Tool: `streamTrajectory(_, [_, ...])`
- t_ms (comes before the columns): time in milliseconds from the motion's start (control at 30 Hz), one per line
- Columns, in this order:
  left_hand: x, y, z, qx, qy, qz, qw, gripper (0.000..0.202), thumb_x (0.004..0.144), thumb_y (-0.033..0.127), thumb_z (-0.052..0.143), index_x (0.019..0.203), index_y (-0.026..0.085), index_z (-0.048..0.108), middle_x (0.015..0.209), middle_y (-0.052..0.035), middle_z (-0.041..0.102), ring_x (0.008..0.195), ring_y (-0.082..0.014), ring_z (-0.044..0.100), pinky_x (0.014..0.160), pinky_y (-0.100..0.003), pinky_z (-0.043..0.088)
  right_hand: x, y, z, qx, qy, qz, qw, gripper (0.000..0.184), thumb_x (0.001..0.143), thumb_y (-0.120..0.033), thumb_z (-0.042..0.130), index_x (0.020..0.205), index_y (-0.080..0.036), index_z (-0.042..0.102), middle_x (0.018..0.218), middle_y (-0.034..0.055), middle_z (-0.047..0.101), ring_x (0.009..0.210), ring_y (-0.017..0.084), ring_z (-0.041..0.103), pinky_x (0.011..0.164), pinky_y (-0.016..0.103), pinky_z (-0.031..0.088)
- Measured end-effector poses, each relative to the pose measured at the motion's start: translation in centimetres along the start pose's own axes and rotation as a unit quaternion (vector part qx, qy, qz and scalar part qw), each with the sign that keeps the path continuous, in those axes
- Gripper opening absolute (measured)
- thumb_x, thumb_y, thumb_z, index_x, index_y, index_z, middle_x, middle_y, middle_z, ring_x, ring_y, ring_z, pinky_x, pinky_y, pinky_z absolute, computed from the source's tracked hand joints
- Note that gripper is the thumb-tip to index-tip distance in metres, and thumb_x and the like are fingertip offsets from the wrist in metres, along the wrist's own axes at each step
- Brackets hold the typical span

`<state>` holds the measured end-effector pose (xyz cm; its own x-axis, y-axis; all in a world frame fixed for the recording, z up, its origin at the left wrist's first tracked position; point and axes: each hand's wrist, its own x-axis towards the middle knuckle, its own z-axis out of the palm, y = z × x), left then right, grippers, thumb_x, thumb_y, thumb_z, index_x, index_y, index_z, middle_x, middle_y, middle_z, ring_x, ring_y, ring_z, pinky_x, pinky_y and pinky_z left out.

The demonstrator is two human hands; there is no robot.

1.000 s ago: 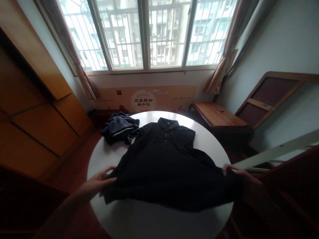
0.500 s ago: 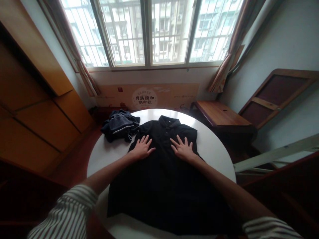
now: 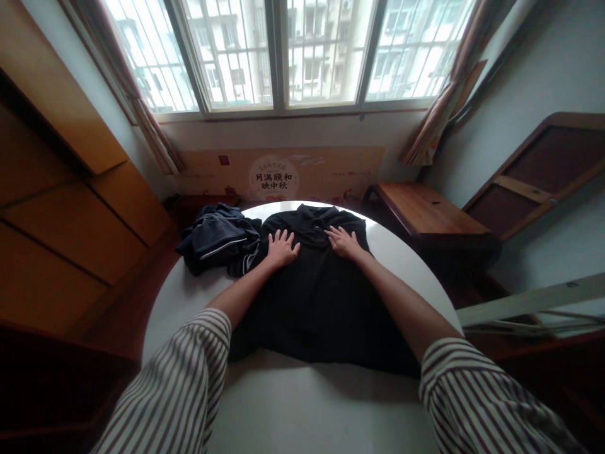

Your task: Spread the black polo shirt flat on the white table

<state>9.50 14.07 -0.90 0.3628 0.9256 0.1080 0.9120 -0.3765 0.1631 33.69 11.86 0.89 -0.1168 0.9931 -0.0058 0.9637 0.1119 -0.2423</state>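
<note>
A black polo shirt (image 3: 312, 302) lies spread on the round white table (image 3: 293, 410), its collar at the far side and its hem toward me. My left hand (image 3: 282, 249) rests on the left of the chest, fingers spread. On the right of the chest, beside the button placket, my right hand (image 3: 344, 243) lies with its fingers stretched out. Neither hand grips the cloth. Left of the shirt sits a crumpled pile of dark clothes (image 3: 220, 236) with white piping, touching or nearly touching the shirt's sleeve.
Behind the table, a low wooden bench (image 3: 430, 208) stands at the right and a printed banner (image 3: 331, 170) runs under the window. Wooden cabinets (image 3: 85, 233) line the left wall. A pale bar (image 3: 529, 302) juts in near the table's right edge.
Both hands have moved away from me over the shirt. The shirt has slid the same way, its hem farther up the table and its collar area more rumpled.
</note>
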Motion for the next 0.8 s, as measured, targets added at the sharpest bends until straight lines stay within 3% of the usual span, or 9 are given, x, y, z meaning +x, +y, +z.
streamTrajectory(100, [0.8, -0.2, 0.2, -0.001, 0.006, -0.009, 1.000, 0.067, 0.099, 0.054, 0.031, 0.152, 0.015, 0.039, 0.160, -0.0151, 0.030, 0.149, -0.0376, 0.017, 0.118, -0.060, 0.009, 0.9, 0.5, -0.3, 0.006, 0.026, -0.014, 1.000, 0.048, 0.102, -0.031, 0.031, 0.147, -0.020, 0.044, 0.160, 0.0088, 0.033, 0.146, 0.035, 0.026, 0.113, 0.069, 0.018])
streamTrajectory(200, [0.9, -0.2, 0.0, -0.009, 0.011, -0.009, 1.000, 0.065, 0.099, 0.053, 0.032, 0.151, 0.013, 0.041, 0.159, -0.0156, 0.032, 0.149, -0.0373, 0.018, 0.119, -0.060, 0.009, -0.4, -0.6, -0.2, 0.005, 0.071, -0.024, 0.997, 0.049, 0.100, -0.022, 0.031, 0.146, -0.010, 0.045, 0.157, 0.0167, 0.035, 0.145, 0.032, 0.029, 0.116, 0.059, 0.021])
streamTrajectory(267, [0.6, -0.1, -0.6, -0.027, 0.011, -0.002, 1.000, 0.063, 0.100, 0.050, 0.036, 0.148, 0.012, 0.045, 0.158, -0.0160, 0.035, 0.148, -0.0369, 0.020, 0.119, -0.059, 0.010, -2.9, -1.9, 0.0, 0.013, 0.094, -0.038, 0.995, 0.049, 0.098, -0.021, 0.033, 0.142, -0.005, 0.047, 0.154, 0.0199, 0.038, 0.144, 0.029, 0.032, 0.118, 0.049, 0.025])
streamTrajectory(367, [-1.1, 0.1, -2.0, -0.084, 0.010, 0.037, 0.996, 0.054, 0.099, 0.045, 0.043, 0.137, 0.009, 0.056, 0.150, -0.0165, 0.047, 0.145, -0.0329, 0.029, 0.120, -0.052, 0.017, -9.4, -3.4, 0.3, 0.076, 0.099, -0.105, 0.987, 0.043, 0.096, -0.028, 0.043, 0.132, -0.009, 0.057, 0.145, 0.0181, 0.049, 0.135, 0.026, 0.045, 0.115, 0.041, 0.036])
streamTrajectory(467, [-5.7, 0.0, -4.2, -0.172, 0.016, 0.125, 0.977, 0.041, 0.097, 0.038, 0.047, 0.123, 0.011, 0.065, 0.135, -0.0144, 0.060, 0.131, -0.0250, 0.049, 0.116, -0.039, 0.031, -18.1, -3.1, 0.3, 0.113, 0.108, -0.156, 0.975, 0.037, 0.095, -0.035, 0.050, 0.126, -0.018, 0.060, 0.142, 0.0131, 0.053, 0.133, 0.028, 0.048, 0.113, 0.045, 0.040])
streamTrajectory(567, [-13.0, -0.8, -6.8, -0.212, 0.031, 0.161, 0.963, 0.034, 0.098, 0.042, 0.046, 0.111, 0.020, 0.069, 0.117, -0.0099, 0.067, 0.115, -0.0242, 0.059, 0.105, -0.036, 0.042, -25.9, -0.5, 0.3, 0.115, 0.195, -0.067, 0.972, 0.037, 0.095, -0.043, 0.052, 0.125, -0.022, 0.059, 0.129, 0.0134, 0.059, 0.122, 0.031, 0.055, 0.106, 0.052, 0.044])
streamTrajectory(633, [-18.1, -1.8, -8.2, -0.198, 0.052, 0.095, 0.974, 0.036, 0.097, 0.047, 0.046, 0.101, 0.021, 0.070, 0.104, -0.0103, 0.068, 0.103, -0.0259, 0.062, 0.098, -0.037, 0.044, -29.4, 1.6, 0.4, 0.123, 0.226, 0.014, 0.966, 0.048, 0.091, -0.054, 0.056, 0.126, -0.021, 0.057, 0.118, 0.0149, 0.063, 0.112, 0.034, 0.060, 0.099, 0.055, 0.048])
streamTrajectory(700, [-22.6, -2.8, -9.1, -0.205, 0.055, -0.020, 0.977, 0.038, 0.092, 0.054, 0.053, 0.100, 0.020, 0.068, 0.083, -0.0082, 0.066, 0.089, -0.0284, 0.065, 0.090, -0.039, 0.046, -31.4, 3.2, 0.4, 0.141, 0.220, 0.067, 0.963, 0.064, 0.085, -0.063, 0.061, 0.132, -0.020, 0.053, 0.113, 0.0155, 0.065, 0.105, 0.035, 0.063, 0.094, 0.056, 0.051])
streamTrajectory(800, [-26.8, -3.4, -9.3, -0.271, 0.010, -0.152, 0.950, 0.060, 0.075, 0.058, 0.073, 0.119, 0.019, 0.062, 0.071, -0.0046, 0.065, 0.086, -0.0343, 0.067, 0.086, -0.040, 0.046, -32.1, 3.6, 0.1, 0.193, 0.153, 0.054, 0.968, 0.083, 0.079, -0.064, 0.068, 0.145, -0.023, 0.040, 0.124, 0.0166, 0.063, 0.113, 0.036, 0.062, 0.096, 0.055, 0.050])
